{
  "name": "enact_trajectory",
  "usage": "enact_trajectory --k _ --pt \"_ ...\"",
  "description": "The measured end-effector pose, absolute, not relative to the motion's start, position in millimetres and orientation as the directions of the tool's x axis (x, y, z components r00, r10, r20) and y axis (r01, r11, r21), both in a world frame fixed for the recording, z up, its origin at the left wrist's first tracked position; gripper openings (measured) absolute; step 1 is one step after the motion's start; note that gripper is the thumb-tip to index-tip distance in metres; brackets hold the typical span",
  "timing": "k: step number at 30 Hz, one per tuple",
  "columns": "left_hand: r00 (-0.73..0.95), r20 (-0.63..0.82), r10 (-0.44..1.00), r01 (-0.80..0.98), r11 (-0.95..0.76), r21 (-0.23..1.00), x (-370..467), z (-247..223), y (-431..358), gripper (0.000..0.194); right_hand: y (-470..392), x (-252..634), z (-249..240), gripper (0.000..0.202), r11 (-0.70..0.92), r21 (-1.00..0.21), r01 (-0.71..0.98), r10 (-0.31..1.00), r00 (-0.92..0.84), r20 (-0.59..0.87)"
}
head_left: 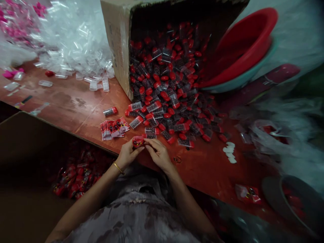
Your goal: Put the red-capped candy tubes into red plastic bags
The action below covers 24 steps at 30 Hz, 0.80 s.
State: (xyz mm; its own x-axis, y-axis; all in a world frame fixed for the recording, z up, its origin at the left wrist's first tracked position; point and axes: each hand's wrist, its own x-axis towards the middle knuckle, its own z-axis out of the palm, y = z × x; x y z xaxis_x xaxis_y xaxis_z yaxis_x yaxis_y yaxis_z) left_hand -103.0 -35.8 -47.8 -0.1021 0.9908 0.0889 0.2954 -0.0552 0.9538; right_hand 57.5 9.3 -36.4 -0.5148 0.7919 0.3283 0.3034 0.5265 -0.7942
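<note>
Red and glossy, a small piece (138,141) is sitting pinched in the left hand (126,154), while the right hand (160,154) is touching its near side with fingertips. Beyond the grip, a tipped cardboard box (118,50) is spilling red-capped clear tubes (154,107). Below and left of it, a carton (32,135) is holding red packets (78,182).
</note>
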Motion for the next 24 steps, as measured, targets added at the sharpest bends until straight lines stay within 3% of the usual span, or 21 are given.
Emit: enact_trajectory --k 5,16,24 --pt "0.0 0.13 0.992 0.404 -0.119 0.907 -110 -50 -39 0.033 10 52 -38 0.02 0.571 -0.754 0.324 0.77 -0.531 0.355" --pt "0.095 0.155 0.983 0.462 -0.181 0.868 -115 -59 -37 0.036 2 43 -29 0.015 0.74 -0.465 0.485 0.672 -0.508 0.539" --pt "0.108 0.183 0.977 0.502 -0.213 0.839 -116 -59 -39 0.034 -1 41 -47 0.015 0.725 -0.478 0.496 0.689 -0.51 0.515"
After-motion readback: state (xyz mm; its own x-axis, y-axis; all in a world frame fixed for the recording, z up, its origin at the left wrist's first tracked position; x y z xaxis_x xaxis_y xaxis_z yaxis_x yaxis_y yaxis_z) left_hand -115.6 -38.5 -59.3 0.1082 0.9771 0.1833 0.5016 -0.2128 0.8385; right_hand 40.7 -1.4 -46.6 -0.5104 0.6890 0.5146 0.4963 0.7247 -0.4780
